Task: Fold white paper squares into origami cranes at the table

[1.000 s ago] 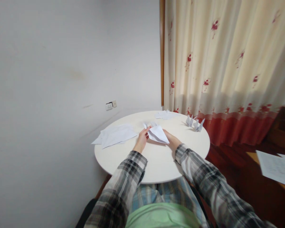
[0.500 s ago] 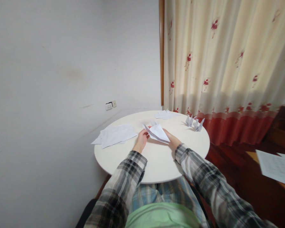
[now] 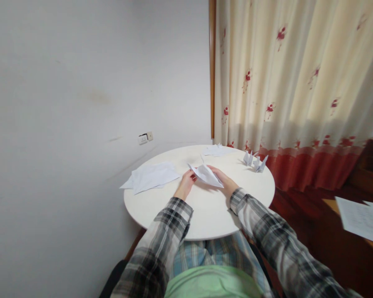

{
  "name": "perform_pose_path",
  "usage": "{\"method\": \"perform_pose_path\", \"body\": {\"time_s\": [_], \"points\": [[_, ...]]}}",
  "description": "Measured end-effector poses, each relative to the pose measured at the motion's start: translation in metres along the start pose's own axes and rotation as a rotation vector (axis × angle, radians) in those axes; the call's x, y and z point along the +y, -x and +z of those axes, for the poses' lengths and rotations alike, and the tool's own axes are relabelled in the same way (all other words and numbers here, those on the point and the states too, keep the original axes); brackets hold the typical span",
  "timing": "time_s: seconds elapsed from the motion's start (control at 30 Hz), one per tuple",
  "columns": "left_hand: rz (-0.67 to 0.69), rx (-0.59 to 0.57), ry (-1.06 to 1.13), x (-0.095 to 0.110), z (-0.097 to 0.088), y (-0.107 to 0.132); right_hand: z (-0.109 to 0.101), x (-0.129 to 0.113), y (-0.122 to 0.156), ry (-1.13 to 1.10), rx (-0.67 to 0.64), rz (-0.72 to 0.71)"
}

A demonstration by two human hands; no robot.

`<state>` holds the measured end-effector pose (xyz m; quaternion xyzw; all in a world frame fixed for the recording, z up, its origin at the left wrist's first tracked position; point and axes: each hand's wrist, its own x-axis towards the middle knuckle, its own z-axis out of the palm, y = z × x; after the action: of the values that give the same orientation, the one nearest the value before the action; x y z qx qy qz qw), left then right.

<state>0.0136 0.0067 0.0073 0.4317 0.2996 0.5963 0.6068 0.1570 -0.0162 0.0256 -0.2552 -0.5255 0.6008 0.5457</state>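
A partly folded sheet of white paper (image 3: 207, 175) is held between my hands, just over the middle of the round white table. My left hand (image 3: 186, 182) pinches its left side, fingers curled at the edge. On the far right side my right hand (image 3: 222, 177) grips it, with the fingertips partly hidden behind the fold. A thin point of the paper sticks up at the back. Folded paper cranes (image 3: 260, 164) stand at the table's right edge, apart from my hands.
Loose white sheets (image 3: 155, 177) lie at the left of the round table (image 3: 202, 221). More paper (image 3: 216, 150) rests at the back. A wall with a socket (image 3: 143, 139) borders the left, and a flowered curtain (image 3: 286, 82) hangs behind. Printed sheets (image 3: 360, 215) lie on furniture at right.
The folded paper has tilted and its upper flap has opened or flattened, so a thin point now shows behind. My right fingers have shifted inward along its back edge.
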Motion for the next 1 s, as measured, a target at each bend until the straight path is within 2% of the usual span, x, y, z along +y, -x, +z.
{"method": "perform_pose_path", "body": {"time_s": [0.13,0.3,0.5,0.73,1.0], "points": [[0.015,-0.042,-0.027,0.0,0.001,0.001,-0.004,0.002,-0.001,-0.045,0.006,0.06],[0.009,-0.007,-0.029,0.001,0.002,0.001,-0.004,0.001,-0.001,-0.029,0.043,0.043],[0.028,0.06,-0.022,0.002,-0.002,0.001,-0.008,0.001,-0.004,-0.015,0.199,-0.001],[0.062,0.066,-0.012,0.0,-0.004,0.002,-0.016,0.008,-0.004,-0.05,0.286,-0.041],[0.135,0.195,-0.131,-0.001,-0.009,0.0,-0.029,0.019,-0.018,-0.013,0.405,-0.079]]}}
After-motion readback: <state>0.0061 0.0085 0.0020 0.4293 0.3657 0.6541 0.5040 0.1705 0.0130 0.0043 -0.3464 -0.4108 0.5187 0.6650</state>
